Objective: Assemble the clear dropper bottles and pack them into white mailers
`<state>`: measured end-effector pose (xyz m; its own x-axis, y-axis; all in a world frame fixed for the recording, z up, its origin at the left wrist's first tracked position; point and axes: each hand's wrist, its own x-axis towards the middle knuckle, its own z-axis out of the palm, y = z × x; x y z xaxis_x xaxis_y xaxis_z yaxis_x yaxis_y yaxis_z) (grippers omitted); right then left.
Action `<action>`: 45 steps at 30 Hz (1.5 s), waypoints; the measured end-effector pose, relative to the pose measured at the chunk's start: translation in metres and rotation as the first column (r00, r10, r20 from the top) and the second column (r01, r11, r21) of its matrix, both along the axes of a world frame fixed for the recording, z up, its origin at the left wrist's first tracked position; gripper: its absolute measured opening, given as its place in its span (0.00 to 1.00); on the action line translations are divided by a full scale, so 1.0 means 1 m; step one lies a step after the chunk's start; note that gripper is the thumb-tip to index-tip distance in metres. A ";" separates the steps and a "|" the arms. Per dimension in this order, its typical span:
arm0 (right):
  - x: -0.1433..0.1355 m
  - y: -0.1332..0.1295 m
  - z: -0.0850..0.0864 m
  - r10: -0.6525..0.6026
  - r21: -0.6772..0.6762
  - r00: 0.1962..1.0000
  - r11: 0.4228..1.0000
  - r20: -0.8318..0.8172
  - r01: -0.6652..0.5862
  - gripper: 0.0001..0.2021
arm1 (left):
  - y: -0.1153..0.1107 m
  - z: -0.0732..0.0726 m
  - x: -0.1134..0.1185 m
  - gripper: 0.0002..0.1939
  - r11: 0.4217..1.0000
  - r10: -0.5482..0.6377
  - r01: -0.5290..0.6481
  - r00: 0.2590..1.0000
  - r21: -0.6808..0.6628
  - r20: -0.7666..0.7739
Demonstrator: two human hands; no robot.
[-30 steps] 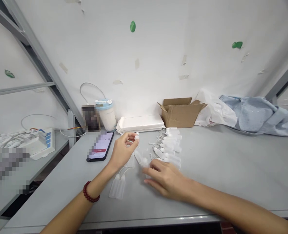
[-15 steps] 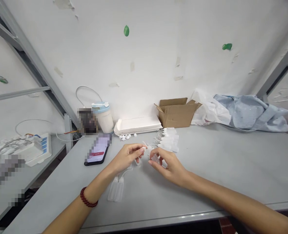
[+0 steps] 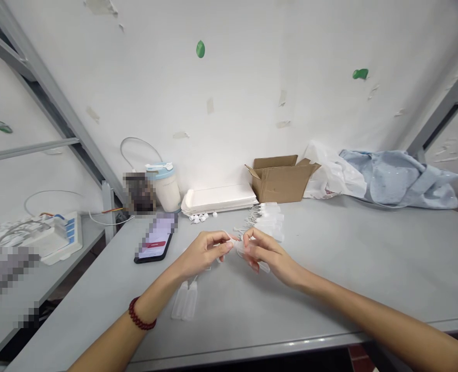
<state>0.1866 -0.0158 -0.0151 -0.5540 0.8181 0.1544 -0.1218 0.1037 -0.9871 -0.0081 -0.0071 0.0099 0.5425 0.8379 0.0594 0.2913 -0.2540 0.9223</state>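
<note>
Near the middle of the grey table (image 3: pixel 330 258), my left hand (image 3: pixel 209 251) is closed on a small white cap with a thin strap. My right hand (image 3: pixel 265 253) has its fingertips round a translucent plastic piece (image 3: pixel 240 247), which meets the white cap between the hands. Part of another clear piece shows under my right fingers. Two frosted flat bottles (image 3: pixel 185 301) with thin straps lie in front of my left wrist. Behind my right hand is a pile of similar bottles (image 3: pixel 270 222).
White caps (image 3: pixel 200 218) lie before a stack of white sheets (image 3: pixel 219 199). An open cardboard box (image 3: pixel 283 181), white plastic bag (image 3: pixel 335 173) and blue cloth bag (image 3: pixel 399 178) stand along the wall. A phone (image 3: pixel 157 240) and lidded cup (image 3: pixel 167 188) are at left.
My right hand has closed in around the translucent piece, bringing it against the white cap. My left hand has shifted slightly down and right.
</note>
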 end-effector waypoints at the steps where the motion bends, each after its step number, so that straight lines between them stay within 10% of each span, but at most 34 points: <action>1: 0.000 0.001 0.000 0.007 -0.027 1.000 1.000 -0.012 -0.007 0.05 | 0.000 0.000 0.000 0.14 1.000 -0.008 0.008 1.000 0.001 -0.008; 16: 0.003 0.002 0.000 0.111 -0.194 0.991 0.973 -0.073 -0.123 0.06 | 0.000 -0.014 0.003 0.22 0.947 -0.042 0.084 0.989 -0.309 0.140; 35: 0.004 0.007 0.000 0.053 -0.488 0.989 0.865 -0.139 -0.115 0.11 | -0.007 -0.011 0.011 0.13 0.991 0.128 -0.130 0.991 0.044 0.043; 45: 0.003 0.006 0.002 0.040 -0.465 0.991 0.880 -0.125 -0.095 0.13 | -0.006 -0.008 0.013 0.21 0.991 0.115 -0.117 0.993 -0.071 -0.031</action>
